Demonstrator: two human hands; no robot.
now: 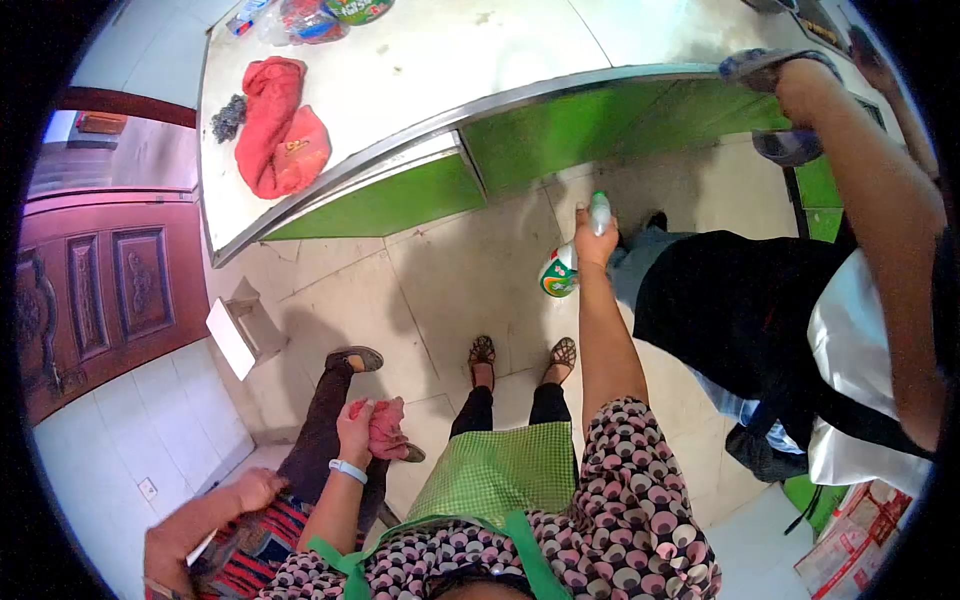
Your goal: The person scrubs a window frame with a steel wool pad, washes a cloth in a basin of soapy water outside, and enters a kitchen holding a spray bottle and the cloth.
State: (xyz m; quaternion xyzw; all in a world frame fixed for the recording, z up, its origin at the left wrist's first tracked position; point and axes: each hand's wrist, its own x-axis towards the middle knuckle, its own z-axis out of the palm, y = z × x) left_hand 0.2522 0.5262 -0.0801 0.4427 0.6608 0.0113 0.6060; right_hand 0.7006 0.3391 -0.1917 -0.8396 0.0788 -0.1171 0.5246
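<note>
My left hand [353, 438], with a pale band at the wrist, is closed around a crumpled pink cloth [388, 430] low in front of my left side. Out ahead, my right hand [597, 247] grips a spray bottle [559, 274] by its neck. The bottle has a green-tipped, whitish spray head and a white body with a green and red label. It hangs above the tiled floor, apart from the counter. Part of its body is hidden behind my hand.
A white counter [450, 60] with green fronts runs ahead, holding a red cloth [280, 130], a dark scouring pad [229, 118] and bagged items [300, 22]. At right a person's hand presses a grey cloth [775, 67] on its edge. Another person stands left. A white box-like object [245, 330] is on the floor.
</note>
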